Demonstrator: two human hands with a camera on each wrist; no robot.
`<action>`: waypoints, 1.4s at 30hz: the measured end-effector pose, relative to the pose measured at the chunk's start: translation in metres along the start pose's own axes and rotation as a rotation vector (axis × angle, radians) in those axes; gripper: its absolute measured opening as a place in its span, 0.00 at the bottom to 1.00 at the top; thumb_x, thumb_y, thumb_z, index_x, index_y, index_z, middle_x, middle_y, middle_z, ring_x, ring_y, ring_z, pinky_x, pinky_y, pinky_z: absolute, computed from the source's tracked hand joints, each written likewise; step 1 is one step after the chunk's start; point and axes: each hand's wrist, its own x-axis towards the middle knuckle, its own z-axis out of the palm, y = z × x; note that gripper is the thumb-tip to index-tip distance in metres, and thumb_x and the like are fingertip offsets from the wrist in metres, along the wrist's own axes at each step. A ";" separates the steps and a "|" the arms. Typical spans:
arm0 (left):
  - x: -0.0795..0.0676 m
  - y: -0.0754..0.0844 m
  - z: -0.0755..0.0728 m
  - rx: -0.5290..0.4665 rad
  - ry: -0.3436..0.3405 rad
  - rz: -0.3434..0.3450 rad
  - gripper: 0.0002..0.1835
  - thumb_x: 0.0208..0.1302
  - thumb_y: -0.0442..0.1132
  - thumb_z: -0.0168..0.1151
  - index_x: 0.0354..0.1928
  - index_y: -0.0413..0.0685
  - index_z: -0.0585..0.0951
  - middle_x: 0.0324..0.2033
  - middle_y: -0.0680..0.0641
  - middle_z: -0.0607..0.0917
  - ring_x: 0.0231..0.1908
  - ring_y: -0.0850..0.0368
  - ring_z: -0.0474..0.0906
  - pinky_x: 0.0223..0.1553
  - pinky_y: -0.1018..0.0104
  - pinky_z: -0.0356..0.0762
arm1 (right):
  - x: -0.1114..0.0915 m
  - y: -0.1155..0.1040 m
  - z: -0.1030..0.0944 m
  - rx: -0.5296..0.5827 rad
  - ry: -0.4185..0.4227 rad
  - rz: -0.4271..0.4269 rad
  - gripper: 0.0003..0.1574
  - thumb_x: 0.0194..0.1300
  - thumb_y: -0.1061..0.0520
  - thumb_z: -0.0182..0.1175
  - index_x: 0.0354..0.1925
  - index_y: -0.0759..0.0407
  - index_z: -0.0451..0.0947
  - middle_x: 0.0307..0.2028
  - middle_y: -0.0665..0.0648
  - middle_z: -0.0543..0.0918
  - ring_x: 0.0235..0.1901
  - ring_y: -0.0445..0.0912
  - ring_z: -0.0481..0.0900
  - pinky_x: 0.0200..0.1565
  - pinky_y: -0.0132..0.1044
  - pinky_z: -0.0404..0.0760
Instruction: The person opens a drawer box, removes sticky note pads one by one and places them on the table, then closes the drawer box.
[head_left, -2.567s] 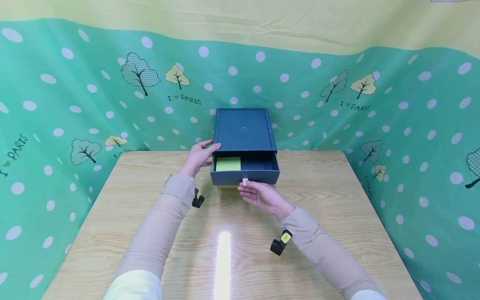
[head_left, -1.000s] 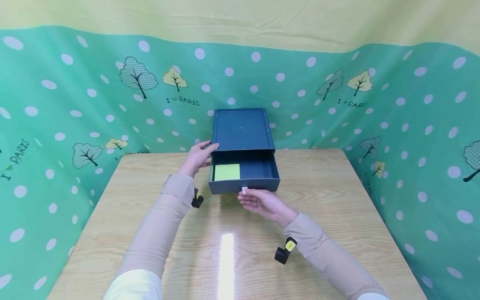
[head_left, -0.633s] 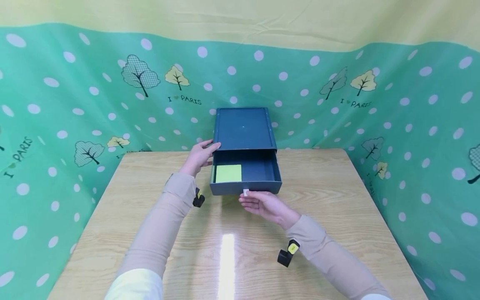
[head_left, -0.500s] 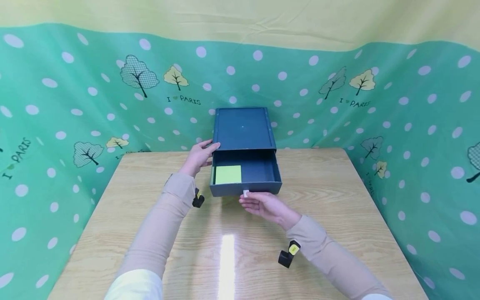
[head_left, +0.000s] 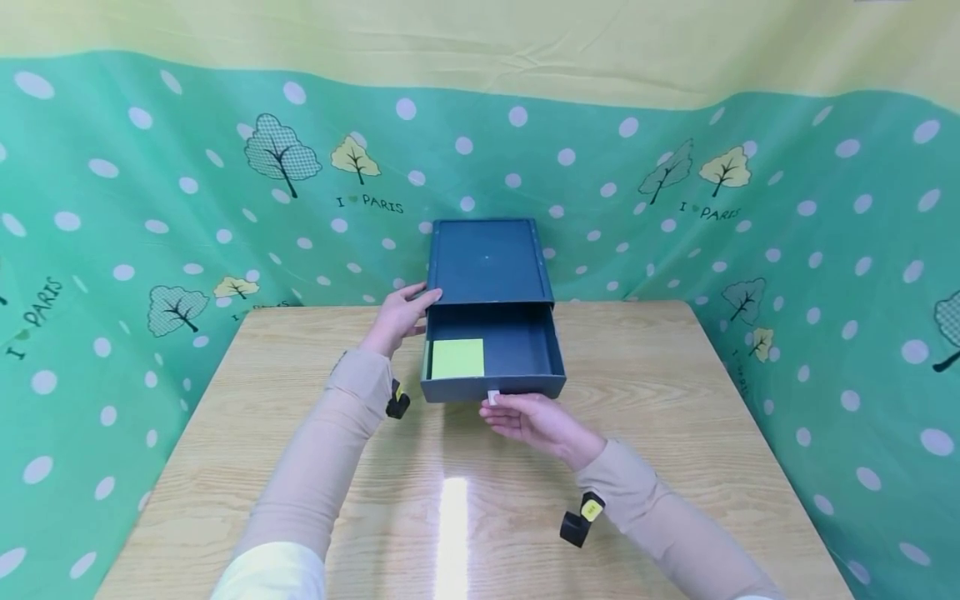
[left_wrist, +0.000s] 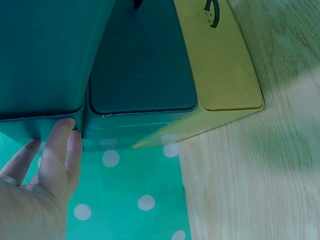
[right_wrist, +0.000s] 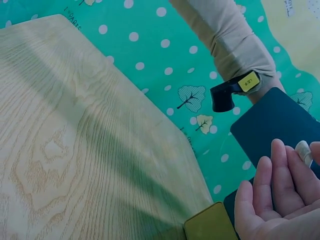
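A blue drawer cabinet stands at the back of the table. Its top drawer is pulled well out. A flat yellow-green square, like a pad of sticky notes, lies in the drawer's left part. My right hand pinches the small white pull tab at the drawer's front between thumb and finger; the other fingers stay loose below. My left hand rests against the cabinet's left side, thumb at the top edge. In the left wrist view, its extended fingers touch the side wall.
Below the pulled drawer are another blue drawer and a yellow drawer with a dark loop. The wooden table ends at a green dotted curtain behind and on both sides.
The top drawer has slid out towards me, with my right hand moving along on its tab. More of the yellow-green square shows. My left hand has stayed on the cabinet's side.
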 end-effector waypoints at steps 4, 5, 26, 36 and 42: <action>-0.004 0.003 0.000 -0.009 -0.013 -0.009 0.36 0.66 0.52 0.57 0.72 0.53 0.58 0.70 0.42 0.60 0.68 0.44 0.59 0.63 0.50 0.69 | -0.002 0.000 0.001 -0.001 -0.013 0.000 0.10 0.69 0.56 0.53 0.41 0.56 0.80 0.38 0.50 0.86 0.43 0.41 0.83 0.68 0.52 0.61; -0.008 0.007 0.001 -0.007 -0.017 -0.012 0.36 0.67 0.51 0.57 0.73 0.52 0.57 0.70 0.42 0.60 0.68 0.44 0.59 0.63 0.50 0.69 | -0.002 0.001 0.001 -0.005 -0.014 -0.002 0.10 0.69 0.56 0.53 0.41 0.57 0.80 0.38 0.50 0.86 0.43 0.41 0.83 0.68 0.52 0.60; 0.000 -0.001 0.000 0.000 0.003 0.009 0.36 0.66 0.52 0.57 0.72 0.52 0.58 0.70 0.42 0.61 0.68 0.43 0.61 0.62 0.50 0.70 | -0.008 0.009 0.002 -0.045 -0.031 -0.011 0.14 0.69 0.55 0.54 0.47 0.62 0.78 0.37 0.49 0.86 0.42 0.41 0.83 0.61 0.42 0.74; -0.008 0.008 0.000 -0.034 -0.016 -0.018 0.36 0.66 0.49 0.57 0.72 0.51 0.58 0.70 0.41 0.60 0.69 0.43 0.58 0.64 0.49 0.68 | -0.011 0.013 0.002 -0.064 -0.042 -0.014 0.19 0.69 0.55 0.54 0.50 0.67 0.76 0.36 0.49 0.85 0.41 0.40 0.83 0.57 0.38 0.78; -0.025 0.021 0.004 -0.014 -0.026 -0.022 0.35 0.69 0.47 0.54 0.73 0.49 0.56 0.71 0.40 0.58 0.69 0.42 0.57 0.64 0.50 0.68 | -0.014 0.014 0.002 -0.066 -0.040 -0.011 0.14 0.69 0.55 0.54 0.46 0.61 0.79 0.36 0.49 0.85 0.42 0.41 0.82 0.58 0.39 0.77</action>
